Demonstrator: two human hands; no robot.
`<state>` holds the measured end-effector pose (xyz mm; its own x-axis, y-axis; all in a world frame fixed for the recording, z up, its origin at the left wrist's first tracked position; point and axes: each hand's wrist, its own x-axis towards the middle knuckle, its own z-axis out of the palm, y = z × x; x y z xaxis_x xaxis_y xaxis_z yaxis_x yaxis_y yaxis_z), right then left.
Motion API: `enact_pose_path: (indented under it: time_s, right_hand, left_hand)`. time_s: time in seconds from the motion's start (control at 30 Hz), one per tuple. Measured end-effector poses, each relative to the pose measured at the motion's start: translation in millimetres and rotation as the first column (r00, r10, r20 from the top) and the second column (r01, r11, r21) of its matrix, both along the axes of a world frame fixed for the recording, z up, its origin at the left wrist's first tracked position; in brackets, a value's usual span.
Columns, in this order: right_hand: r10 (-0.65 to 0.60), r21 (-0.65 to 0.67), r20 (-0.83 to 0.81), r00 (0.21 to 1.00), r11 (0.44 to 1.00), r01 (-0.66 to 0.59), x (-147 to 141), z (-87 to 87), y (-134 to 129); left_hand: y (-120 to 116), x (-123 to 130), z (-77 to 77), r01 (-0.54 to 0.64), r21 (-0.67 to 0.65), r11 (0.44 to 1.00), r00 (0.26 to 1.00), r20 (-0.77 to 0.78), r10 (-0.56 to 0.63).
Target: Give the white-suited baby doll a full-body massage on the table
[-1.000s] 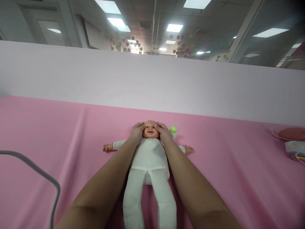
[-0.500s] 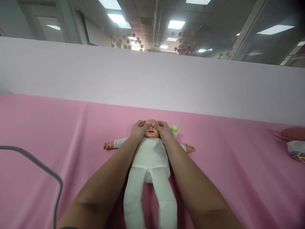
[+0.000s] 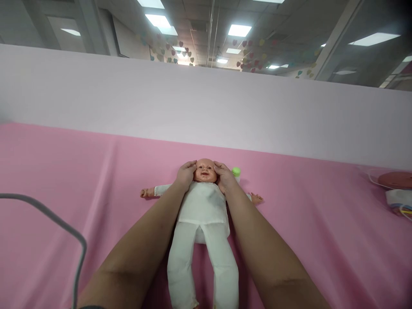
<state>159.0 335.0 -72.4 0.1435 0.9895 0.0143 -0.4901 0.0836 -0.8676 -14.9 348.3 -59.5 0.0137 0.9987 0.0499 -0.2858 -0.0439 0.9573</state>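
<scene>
A baby doll (image 3: 203, 204) in a white top and white trousers lies on its back on the pink sheet (image 3: 122, 180), both arms spread wide. My left hand (image 3: 186, 173) clasps one side of its head. Against the opposite side rests my right hand (image 3: 224, 175), so the head is held between both. My fingers curve round the temples, and their undersides are hidden. The doll's eyes and mouth show between my hands. Just beyond my right hand stands a small bottle with a green cap (image 3: 236, 171), partly hidden by it.
A white wall panel (image 3: 206, 107) rises behind the sheet, with glass above it. At the far right lie a brown round item (image 3: 396, 179) under clear plastic and a white, coloured bundle (image 3: 399, 198). A grey cable (image 3: 61, 221) curves through the left side.
My thumbs have moved outward from the middle of the doll's brow to the sides of its head, uncovering the eyes. Both hands still hold the head.
</scene>
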Motion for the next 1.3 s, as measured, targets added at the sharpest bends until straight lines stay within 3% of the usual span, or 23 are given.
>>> enact_pose_path:
  time_s: [0.2, 0.4, 0.6, 0.73, 0.87, 1.1, 1.3]
  right_hand:
    - [0.026, 0.019, 0.013, 1.000, 0.999, -0.027, -6.6, 11.5, -7.9]
    - [0.042, -0.002, 0.102, 0.994, 0.999, -0.042, -11.4, 23.6, -14.8]
    - [-0.010, -0.015, 0.147, 0.989, 1.000, 0.012, -13.1, 22.3, -11.6]
    - [-0.024, -0.010, 0.123, 0.992, 1.000, 0.026, -15.0, 22.3, -10.5]
    - [-0.010, -0.052, 0.080, 0.997, 0.999, 0.014, -10.4, 23.2, -11.3]
    - [0.137, -0.079, -0.082, 0.987, 0.986, -0.144, 3.6, 18.7, -13.2]
    - [0.119, -0.014, 0.058, 0.991, 0.993, -0.118, -5.8, 25.4, -18.3]
  left_hand:
    - [-6.3, -1.0, 4.0, 0.067, 0.045, 0.997, 0.998, -0.023, -0.066]
    - [-11.7, 0.5, 11.9, 0.026, -0.007, 1.000, 0.992, -0.123, -0.026]
    - [-9.4, 2.8, 13.9, -0.010, 0.000, 1.000, 0.973, -0.231, 0.010]
    - [-2.5, 3.6, 6.8, -0.004, 0.034, 0.999, 0.979, -0.204, 0.011]
    - [4.0, 1.0, 0.0, 0.041, 0.041, 0.998, 0.996, -0.080, -0.037]
    - [0.8, -6.8, 5.1, 0.087, -0.068, 0.994, 0.996, -0.008, -0.088]
    - [-4.8, -1.2, 8.2, 0.063, 0.007, 0.998, 0.993, -0.101, -0.062]
